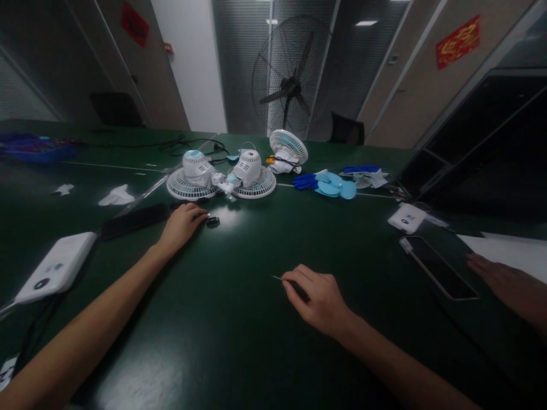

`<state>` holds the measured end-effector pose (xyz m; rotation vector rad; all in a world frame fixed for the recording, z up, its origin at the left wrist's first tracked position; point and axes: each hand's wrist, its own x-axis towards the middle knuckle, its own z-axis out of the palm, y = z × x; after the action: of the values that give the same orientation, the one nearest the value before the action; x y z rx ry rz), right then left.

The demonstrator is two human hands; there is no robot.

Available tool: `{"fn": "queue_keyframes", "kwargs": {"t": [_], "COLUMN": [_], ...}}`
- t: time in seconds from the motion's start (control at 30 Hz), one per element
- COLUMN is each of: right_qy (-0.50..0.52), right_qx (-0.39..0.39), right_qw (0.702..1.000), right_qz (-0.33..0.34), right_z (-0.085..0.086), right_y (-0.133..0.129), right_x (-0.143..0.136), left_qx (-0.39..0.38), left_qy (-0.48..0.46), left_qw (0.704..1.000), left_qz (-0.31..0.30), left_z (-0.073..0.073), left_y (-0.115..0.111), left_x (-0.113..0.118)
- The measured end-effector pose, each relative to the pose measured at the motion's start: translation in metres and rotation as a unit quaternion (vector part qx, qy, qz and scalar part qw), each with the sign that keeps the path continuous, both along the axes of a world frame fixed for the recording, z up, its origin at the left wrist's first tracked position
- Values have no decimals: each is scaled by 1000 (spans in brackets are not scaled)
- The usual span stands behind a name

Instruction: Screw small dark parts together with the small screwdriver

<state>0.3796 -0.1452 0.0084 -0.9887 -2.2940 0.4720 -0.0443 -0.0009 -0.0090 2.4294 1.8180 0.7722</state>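
Note:
My right hand (pixel 318 299) is closed above the middle of the green table, pinching a small screwdriver (pixel 277 278). Its thin metal shaft points left, and my palm hides most of the handle. My left hand (pixel 183 225) rests on the table further back, its fingertips pressed together around something too small to make out. Just right of those fingertips lies a small black part (pixel 212 221). Two white fan heads (pixel 194 176) (pixel 252 176) lie face down behind my left hand. A third white fan (pixel 288 151) stands tilted behind them, an orange-and-black piece at its side.
Light-blue fan blades (pixel 335 185) and blue gloves (pixel 305 181) lie at the back. A phone (pixel 440 267) and a white power bank (pixel 405 218) are on the right, near another person's hand (pixel 508 282). Another white power bank (pixel 57 266) lies left; a blue tray (pixel 38 151) stands far left.

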Motion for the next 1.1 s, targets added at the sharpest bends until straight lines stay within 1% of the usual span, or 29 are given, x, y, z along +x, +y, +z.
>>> {"fn": "queue_keyframes", "kwargs": {"t": [0.23,0.37,0.47,0.57,0.67,0.83,1.0,1.1], "right_qy": [2,-4,-4,-4,-5,-2,-3,-9], "right_qx": [4,18,13,9,8,9,17,17], "right_qw": [1000,1000,1000,1000,1000,1000,1000,1000], "right_qz": [-5,-11,-5,-1,0,-4,0,3], "right_z": [1,1,-1,-2,-2,-1,1,2], "right_y": [0,-1,0,0,0,0,1,1], "right_x": [-2,-2,-1,0,0,-1,-2,-2], "left_qx": [-15,-23,-37,-75,-96,-120,-123,-132], "left_qy": [-43,-109,-182,-249,-289,-309,-278,-281], "left_qw": [999,993,982,965,952,943,951,949], "left_qz": [6,25,37,40,38,39,51,56], "left_z": [-1,1,2,3,1,2,9,10], "left_y": [2,-1,-2,0,3,0,-10,-12], "left_x": [-1,-1,-1,-1,-1,8,23,26]}}
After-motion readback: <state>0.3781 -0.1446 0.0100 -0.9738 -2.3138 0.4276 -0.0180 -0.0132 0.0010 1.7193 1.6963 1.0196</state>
